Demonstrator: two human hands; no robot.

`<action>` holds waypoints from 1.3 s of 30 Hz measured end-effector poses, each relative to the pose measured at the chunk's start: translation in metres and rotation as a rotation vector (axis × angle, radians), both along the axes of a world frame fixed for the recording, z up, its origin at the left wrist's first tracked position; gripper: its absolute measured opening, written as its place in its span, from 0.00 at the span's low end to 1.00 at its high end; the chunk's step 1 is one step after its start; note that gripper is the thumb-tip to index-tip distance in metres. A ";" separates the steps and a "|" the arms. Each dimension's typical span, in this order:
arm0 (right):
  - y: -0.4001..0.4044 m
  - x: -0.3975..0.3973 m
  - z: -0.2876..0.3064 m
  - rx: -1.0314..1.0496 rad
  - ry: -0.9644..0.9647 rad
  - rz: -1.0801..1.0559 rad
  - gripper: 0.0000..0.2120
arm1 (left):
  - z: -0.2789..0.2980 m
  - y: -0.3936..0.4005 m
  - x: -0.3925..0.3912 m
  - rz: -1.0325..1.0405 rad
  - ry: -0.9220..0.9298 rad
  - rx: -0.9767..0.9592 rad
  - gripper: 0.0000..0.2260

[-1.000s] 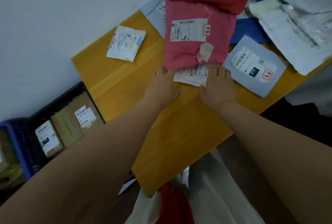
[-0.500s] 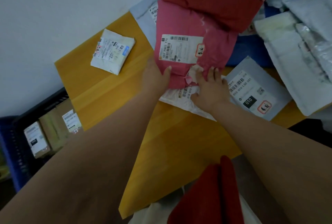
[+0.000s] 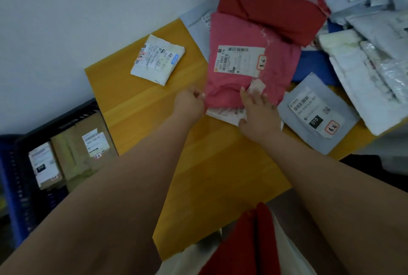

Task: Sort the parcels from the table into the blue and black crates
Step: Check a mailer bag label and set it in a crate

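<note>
**Both hands on the pink parcel**

We see the pink parcel [image 3: 247,80] lying flat on the yellow table [image 3: 141,107], its white label facing up, at about 1 o'clock from the centre of the view. Our left hand [image 3: 189,103] grips its near left corner, fingers curled round the edge. Our right hand [image 3: 258,111] rests on its near edge with the fingers spread apart and fairly straight, pressing on the pink wrap and on a white parcel [image 3: 225,114] that peeks out from under it.

Just beside the right hand, at 3 o'clock, lies a grey parcel [image 3: 318,113] with a barcode label. A small white packet [image 3: 157,59] sits alone at 11 o'clock, well apart from the hands. A dark red parcel [image 3: 273,5] overlaps the pink one's far end at 1 o'clock.

At 9 o'clock, below the table's edge, the black crate [image 3: 72,115] holds brown boxes [image 3: 84,149]; the blue crate [image 3: 10,186] touches its left side.
</note>
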State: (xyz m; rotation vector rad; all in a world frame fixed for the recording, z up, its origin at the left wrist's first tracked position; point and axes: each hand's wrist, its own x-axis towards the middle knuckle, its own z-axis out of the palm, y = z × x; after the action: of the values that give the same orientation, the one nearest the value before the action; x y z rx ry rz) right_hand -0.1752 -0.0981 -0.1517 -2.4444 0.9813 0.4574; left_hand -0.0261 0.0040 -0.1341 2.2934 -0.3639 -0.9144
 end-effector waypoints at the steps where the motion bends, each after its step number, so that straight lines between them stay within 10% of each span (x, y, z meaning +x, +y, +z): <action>1: 0.013 0.004 0.003 0.036 0.010 0.032 0.40 | 0.003 0.010 -0.004 -0.006 0.055 -0.005 0.07; 26: -0.011 -0.025 -0.012 -0.057 0.123 -0.047 0.37 | -0.013 -0.022 -0.002 -0.096 -0.085 -0.006 0.26; 39: -0.019 -0.018 0.002 -0.168 -0.046 -0.200 0.24 | -0.005 -0.030 -0.003 -0.134 -0.254 -0.038 0.15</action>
State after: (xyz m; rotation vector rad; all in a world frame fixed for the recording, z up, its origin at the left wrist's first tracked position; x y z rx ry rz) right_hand -0.1935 -0.1170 -0.1498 -2.4560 1.2742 0.2587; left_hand -0.0293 -0.0258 -0.1387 2.3776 -0.6454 -0.6728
